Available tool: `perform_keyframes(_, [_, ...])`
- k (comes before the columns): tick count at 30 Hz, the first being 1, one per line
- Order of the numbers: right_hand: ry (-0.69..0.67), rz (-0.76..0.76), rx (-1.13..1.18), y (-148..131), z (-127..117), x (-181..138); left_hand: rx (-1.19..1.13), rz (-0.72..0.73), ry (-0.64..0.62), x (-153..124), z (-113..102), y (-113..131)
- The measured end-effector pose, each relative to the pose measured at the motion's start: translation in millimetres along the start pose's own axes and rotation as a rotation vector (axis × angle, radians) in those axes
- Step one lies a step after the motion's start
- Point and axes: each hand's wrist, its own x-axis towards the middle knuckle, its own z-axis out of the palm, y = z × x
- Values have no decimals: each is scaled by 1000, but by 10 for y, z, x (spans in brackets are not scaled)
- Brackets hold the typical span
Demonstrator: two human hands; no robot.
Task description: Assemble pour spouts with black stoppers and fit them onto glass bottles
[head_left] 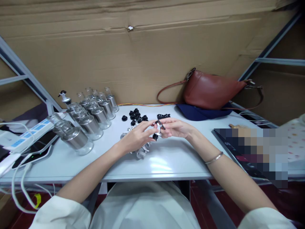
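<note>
Above the middle of the table, my left hand (pixel 135 136) and my right hand (pixel 175 127) meet around a bottle pourer spout (pixel 157 131). It has a silver body, a black ribbed stopper pointing down, and a black flip cap at the top. Fingers of both hands pinch it, partly hiding it. Under and behind my left hand lies a pile of silver pourer parts (pixel 141 153), partly covered. Black ribbed stoppers (pixel 135 116) are grouped on the table beyond my left hand. Several small black pieces (pixel 164 116) lie just behind my right hand.
Several glass bottles with metal bands (pixel 75 138) stand at the left; one at the back carries a fitted pourer (pixel 64 97). A white power strip (pixel 30 133) with cables lies far left. A brown bag (pixel 212 89) rests on dark blue cloth (pixel 202 114) at the back right.
</note>
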Motion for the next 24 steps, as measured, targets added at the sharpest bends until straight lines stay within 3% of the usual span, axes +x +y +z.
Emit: perform_keyframes(24, [80, -21, -97, 13, 21, 37, 45, 43, 21, -18, 31, -19])
